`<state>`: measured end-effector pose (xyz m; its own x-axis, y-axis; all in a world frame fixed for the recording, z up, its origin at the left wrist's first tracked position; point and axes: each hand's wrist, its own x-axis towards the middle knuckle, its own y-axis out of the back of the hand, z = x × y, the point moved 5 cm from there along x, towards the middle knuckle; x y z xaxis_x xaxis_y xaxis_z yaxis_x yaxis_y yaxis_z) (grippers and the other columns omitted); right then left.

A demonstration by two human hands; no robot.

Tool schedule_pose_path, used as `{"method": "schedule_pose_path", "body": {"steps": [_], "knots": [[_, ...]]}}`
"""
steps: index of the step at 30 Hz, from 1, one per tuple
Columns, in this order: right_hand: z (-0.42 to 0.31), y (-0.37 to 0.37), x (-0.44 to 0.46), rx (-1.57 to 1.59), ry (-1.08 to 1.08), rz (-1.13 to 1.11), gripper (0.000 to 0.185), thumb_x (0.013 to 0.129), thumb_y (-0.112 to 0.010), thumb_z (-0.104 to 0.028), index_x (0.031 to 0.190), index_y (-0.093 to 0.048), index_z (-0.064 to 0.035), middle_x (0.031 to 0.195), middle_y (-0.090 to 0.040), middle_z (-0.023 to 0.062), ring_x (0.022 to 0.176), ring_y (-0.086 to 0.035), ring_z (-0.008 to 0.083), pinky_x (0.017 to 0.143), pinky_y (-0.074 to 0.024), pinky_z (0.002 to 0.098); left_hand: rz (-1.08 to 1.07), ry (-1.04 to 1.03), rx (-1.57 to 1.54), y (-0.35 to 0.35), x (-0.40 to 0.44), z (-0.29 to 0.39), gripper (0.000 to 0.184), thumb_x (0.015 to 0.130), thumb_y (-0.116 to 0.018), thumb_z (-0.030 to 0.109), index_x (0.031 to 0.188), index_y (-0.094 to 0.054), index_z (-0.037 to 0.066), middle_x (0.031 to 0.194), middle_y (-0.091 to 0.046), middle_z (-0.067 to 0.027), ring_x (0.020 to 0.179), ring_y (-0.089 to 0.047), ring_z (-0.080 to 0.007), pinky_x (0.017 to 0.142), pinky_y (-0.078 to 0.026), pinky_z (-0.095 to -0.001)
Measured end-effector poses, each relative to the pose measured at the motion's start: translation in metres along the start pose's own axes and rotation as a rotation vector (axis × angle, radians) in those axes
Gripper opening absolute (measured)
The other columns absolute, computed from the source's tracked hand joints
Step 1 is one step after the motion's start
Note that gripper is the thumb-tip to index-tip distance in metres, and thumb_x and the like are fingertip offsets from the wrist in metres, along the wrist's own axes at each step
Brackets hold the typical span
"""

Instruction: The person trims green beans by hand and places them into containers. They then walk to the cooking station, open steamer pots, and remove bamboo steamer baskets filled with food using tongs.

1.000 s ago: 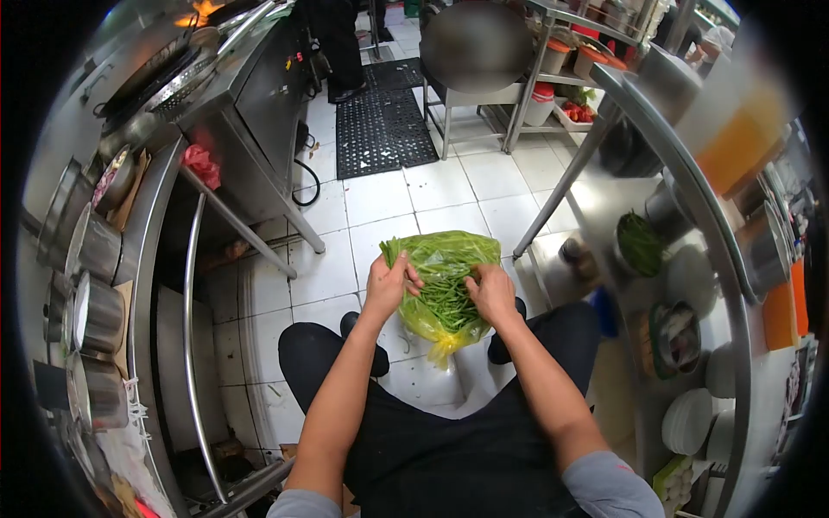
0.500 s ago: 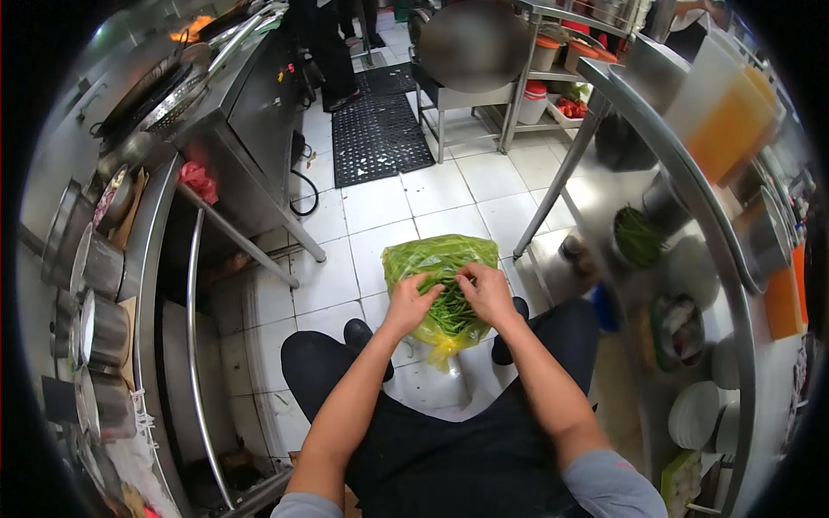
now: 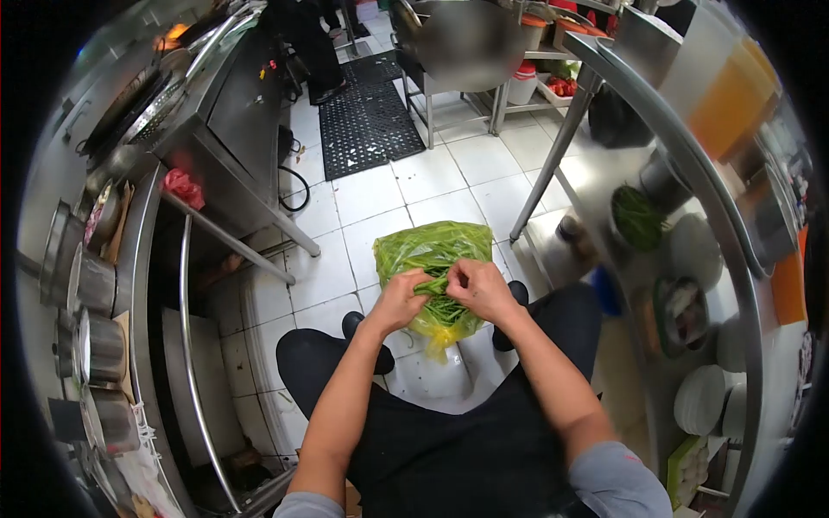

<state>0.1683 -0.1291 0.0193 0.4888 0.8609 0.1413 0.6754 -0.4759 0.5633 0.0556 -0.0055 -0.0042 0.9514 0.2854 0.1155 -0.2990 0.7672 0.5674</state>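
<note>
In the head view, which I watch from afar, the yellow-green bag (image 3: 432, 242) lies between the person's knees, open on top, its gathered end (image 3: 442, 338) toward the body; I can't tell what supports it. The green stems (image 3: 443, 309) show in the opening. The left hand (image 3: 397, 300) has its fingers closed on a few of them. The right hand (image 3: 484, 289) is just beside it, thumb and forefinger curled; I can't tell whether they pinch a stem. I judge the step in hand to be fingertip work on small portions; the next move calls for a light, precise pinch, clear of the plastic.
</note>
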Motion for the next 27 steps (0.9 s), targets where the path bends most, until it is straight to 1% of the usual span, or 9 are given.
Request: {"method": "schedule_pose_path", "body": {"steps": [3, 5, 9, 11, 14, 19, 21, 26, 27], "knots": [[0.000, 0.000, 0.003, -0.146, 0.121, 0.333, 0.011, 0.077, -0.064, -0.009, 0.077, -0.057, -0.0003, 0.068, -0.059, 0.0130, 0.062, -0.060, 0.0268, 0.059, -0.0478, 0.0362, -0.008, 0.098, -0.148, -0.003, 0.005, 0.003, 0.022, 0.083, -0.064, 0.009, 0.101, -0.063, -0.005, 0.084, -0.063, -0.0165, 0.080, -0.061, -0.0266, 0.074, -0.048, -0.0354], [0.008, 0.004, 0.007, -0.067, 0.038, 0.338, 0.011, 0.077, -0.064, -0.009, 0.078, -0.057, 0.0000, 0.068, -0.059, 0.0130, 0.063, -0.060, 0.0259, 0.060, -0.0480, 0.0353, 0.050, 0.192, -0.269, -0.003, 0.005, -0.006, 0.022, 0.092, -0.063, 0.019, 0.097, -0.064, -0.002, 0.064, -0.057, -0.0075, 0.058, -0.054, -0.0171, 0.058, -0.047, -0.0336], [0.040, -0.018, 0.004, 0.257, -0.107, 0.040, 0.016, 0.083, -0.064, -0.010, 0.095, -0.065, 0.0008, 0.079, -0.066, 0.0080, 0.069, -0.061, 0.0166, 0.065, -0.0492, 0.0303, 0.180, 0.385, -0.679, 0.010, 0.001, -0.022, 0.023, 0.097, -0.058, 0.024, 0.092, -0.060, 0.001, 0.062, -0.050, 0.0013, 0.045, -0.041, -0.0064, 0.041, -0.035, -0.0240], [0.050, -0.038, -0.005, 0.441, -0.239, -0.244, 0.025, 0.089, -0.062, -0.014, 0.109, -0.067, -0.0003, 0.086, -0.069, 0.0036, 0.070, -0.059, 0.0101, 0.065, -0.0494, 0.0272, 0.230, 0.376, -0.697, 0.017, 0.001, -0.028, 0.023, 0.097, -0.058, 0.024, 0.092, -0.060, 0.001, 0.062, -0.051, 0.0012, 0.045, -0.042, -0.0062, 0.041, -0.035, -0.0235], [0.044, -0.052, -0.007, 0.581, -0.297, -0.275, 0.025, 0.090, -0.061, -0.015, 0.107, -0.067, 0.0002, 0.083, -0.068, 0.0040, 0.067, -0.058, 0.0089, 0.063, -0.0484, 0.0251, 0.293, 0.366, -0.708, 0.021, 0.001, -0.030, 0.022, 0.098, -0.057, 0.023, 0.092, -0.060, 0.002, 0.064, -0.052, 0.0007, 0.045, -0.042, -0.0056, 0.041, -0.035, -0.0224], [0.053, -0.058, -0.003, 0.532, -0.239, -0.163, 0.020, 0.087, -0.057, -0.014, 0.091, -0.069, 0.0012, 0.074, -0.066, 0.0030, 0.062, -0.056, 0.0087, 0.058, -0.0458, 0.0243, 0.234, 0.308, -0.664, 0.017, 0.003, -0.025, 0.020, 0.096, -0.060, 0.025, 0.095, -0.060, 0.004, 0.064, -0.053, 0.0016, 0.048, -0.043, -0.0048, 0.043, -0.035, -0.0221], [0.057, -0.037, 0.003, 0.266, -0.242, 0.210, 0.019, 0.085, -0.056, -0.015, 0.082, -0.067, 0.0002, 0.068, -0.064, 0.0029, 0.060, -0.056, 0.0094, 0.056, -0.0443, 0.0264, 0.250, 0.276, -0.683, 0.011, 0.003, -0.017, 0.021, 0.096, -0.060, 0.026, 0.094, -0.059, 0.004, 0.065, -0.053, 0.0016, 0.048, -0.043, -0.0049, 0.043, -0.035, -0.0220], [0.070, -0.019, 0.006, 0.332, -0.333, 0.379, 0.018, 0.082, -0.059, -0.018, 0.084, -0.069, -0.0033, 0.065, -0.062, 0.0088, 0.058, -0.057, 0.0161, 0.058, -0.0455, 0.0300, 0.381, 0.296, -0.656, 0.016, 0.005, -0.024, 0.024, 0.097, -0.058, 0.028, 0.092, -0.059, 0.005, 0.065, -0.053, 0.0018, 0.049, -0.043, -0.0061, 0.045, -0.037, -0.0216], [0.060, -0.017, 0.008, 0.167, -0.148, 0.303, 0.018, 0.081, -0.060, -0.019, 0.086, -0.069, -0.0046, 0.069, -0.063, 0.0103, 0.060, -0.059, 0.0209, 0.061, -0.0472, 0.0323, 0.415, 0.275, -0.679, 0.025, 0.006, -0.027, 0.023, 0.098, -0.057, 0.028, 0.092, -0.059, 0.005, 0.065, -0.054, 0.0013, 0.051, -0.047, -0.0065, 0.045, -0.037, -0.0217]]}}
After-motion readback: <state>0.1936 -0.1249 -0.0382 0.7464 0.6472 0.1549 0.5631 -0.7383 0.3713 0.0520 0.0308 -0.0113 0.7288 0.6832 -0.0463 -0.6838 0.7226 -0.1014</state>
